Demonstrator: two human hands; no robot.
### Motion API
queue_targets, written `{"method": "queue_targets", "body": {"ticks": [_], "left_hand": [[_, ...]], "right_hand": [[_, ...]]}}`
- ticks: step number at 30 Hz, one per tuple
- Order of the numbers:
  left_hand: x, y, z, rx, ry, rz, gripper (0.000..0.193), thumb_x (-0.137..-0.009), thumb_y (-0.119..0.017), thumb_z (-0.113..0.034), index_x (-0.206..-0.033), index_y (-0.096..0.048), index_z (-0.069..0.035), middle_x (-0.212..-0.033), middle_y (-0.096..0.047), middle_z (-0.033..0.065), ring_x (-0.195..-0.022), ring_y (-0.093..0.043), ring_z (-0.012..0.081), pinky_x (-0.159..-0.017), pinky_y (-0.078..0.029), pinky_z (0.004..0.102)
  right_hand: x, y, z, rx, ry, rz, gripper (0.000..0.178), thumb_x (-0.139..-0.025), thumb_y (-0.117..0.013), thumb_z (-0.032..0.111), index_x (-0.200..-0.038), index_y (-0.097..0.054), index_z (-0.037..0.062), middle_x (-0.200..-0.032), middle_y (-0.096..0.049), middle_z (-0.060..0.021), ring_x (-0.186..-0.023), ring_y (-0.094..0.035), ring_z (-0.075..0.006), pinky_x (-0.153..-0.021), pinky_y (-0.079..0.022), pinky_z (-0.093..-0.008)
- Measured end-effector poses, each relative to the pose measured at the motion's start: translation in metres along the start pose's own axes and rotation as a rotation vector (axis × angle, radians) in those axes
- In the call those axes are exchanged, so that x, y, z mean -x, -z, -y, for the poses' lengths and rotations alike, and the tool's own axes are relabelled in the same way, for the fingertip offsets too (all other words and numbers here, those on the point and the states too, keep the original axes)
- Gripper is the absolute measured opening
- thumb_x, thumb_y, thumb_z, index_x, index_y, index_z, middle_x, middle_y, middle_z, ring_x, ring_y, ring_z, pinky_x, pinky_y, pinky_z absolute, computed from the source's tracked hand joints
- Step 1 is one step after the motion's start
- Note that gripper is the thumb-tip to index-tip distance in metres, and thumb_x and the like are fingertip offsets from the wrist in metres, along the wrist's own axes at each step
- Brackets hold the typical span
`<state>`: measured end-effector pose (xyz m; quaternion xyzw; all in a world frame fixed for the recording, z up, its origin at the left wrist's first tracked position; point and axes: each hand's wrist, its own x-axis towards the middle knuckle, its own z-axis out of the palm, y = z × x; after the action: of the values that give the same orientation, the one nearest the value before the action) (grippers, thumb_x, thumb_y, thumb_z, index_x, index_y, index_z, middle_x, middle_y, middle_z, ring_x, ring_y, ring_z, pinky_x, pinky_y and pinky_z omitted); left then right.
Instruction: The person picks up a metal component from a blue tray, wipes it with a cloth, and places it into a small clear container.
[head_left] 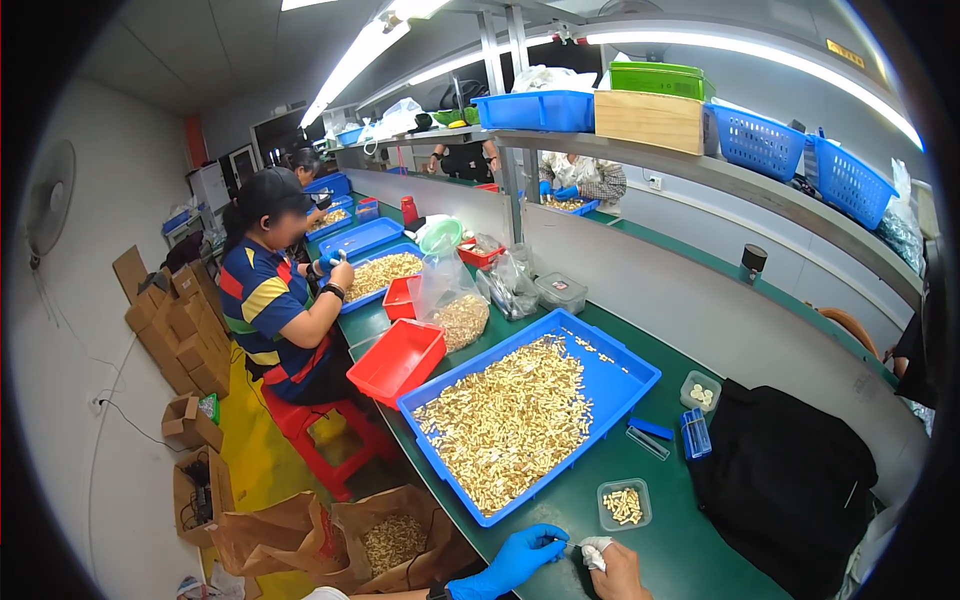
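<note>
My left hand (520,562), in a blue glove, is closed in a pinch at the near edge of the green bench (700,560). Close to its right, my right hand (614,572) is also closed, with white coverings on its fingers. A thin, small piece shows between the two sets of fingertips, too small to name. Just beyond my right hand stands a clear plastic box (606,519) with small brass-coloured pieces (624,503) in it. A big blue tray (618,385) farther off holds a heap of similar small cylindrical brass parts (510,420).
Black cloth (780,480) lies at right, beside blue cases (695,432) and a small tub (700,391). A red tray (398,362) and bag of parts (462,320) stand beyond the blue tray. A co-worker (275,285) sits at left. Paper sacks (285,540) stand below the bench.
</note>
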<state>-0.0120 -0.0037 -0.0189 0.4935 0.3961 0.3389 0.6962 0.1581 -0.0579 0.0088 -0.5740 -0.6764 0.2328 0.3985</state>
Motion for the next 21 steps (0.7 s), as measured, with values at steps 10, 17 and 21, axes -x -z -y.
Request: {"method": "queue_targets", "body": {"ticks": [10,17,21], "left_hand": [[0.002,-0.001,-0.008,-0.022,0.005,-0.013,0.021,-0.086,-0.058,-0.010,-0.103,-0.056,0.001,-0.086,-0.061,0.0057,-0.076,-0.057,0.0101,-0.071,-0.047,0.0229],[0.007,-0.005,-0.005,-0.059,-0.011,-0.015,0.022,-0.085,-0.058,-0.010,-0.104,-0.057,0.001,-0.088,-0.061,0.0065,-0.079,-0.057,0.0105,-0.074,-0.047,0.0237],[0.013,-0.009,-0.013,-0.056,-0.113,-0.020,0.030,-0.088,-0.054,-0.011,-0.115,-0.051,0.001,-0.103,-0.058,0.0114,-0.095,-0.055,0.0151,-0.086,-0.044,0.0277]], "right_hand": [[0.001,-0.001,-0.004,-0.067,-0.024,-0.015,0.018,-0.081,-0.061,0.011,-0.097,-0.058,0.0053,-0.088,-0.062,-0.0156,-0.081,-0.060,-0.0330,-0.069,-0.047,-0.0348],[0.004,0.000,-0.006,-0.016,-0.018,0.007,0.017,-0.081,-0.061,0.012,-0.097,-0.059,0.0049,-0.085,-0.062,-0.0146,-0.076,-0.061,-0.0296,-0.066,-0.047,-0.0339],[0.007,-0.009,-0.021,0.020,0.062,-0.060,0.012,-0.078,-0.061,0.008,-0.089,-0.061,0.0030,-0.069,-0.060,-0.0129,-0.059,-0.058,-0.0287,-0.055,-0.047,-0.0335]]}}
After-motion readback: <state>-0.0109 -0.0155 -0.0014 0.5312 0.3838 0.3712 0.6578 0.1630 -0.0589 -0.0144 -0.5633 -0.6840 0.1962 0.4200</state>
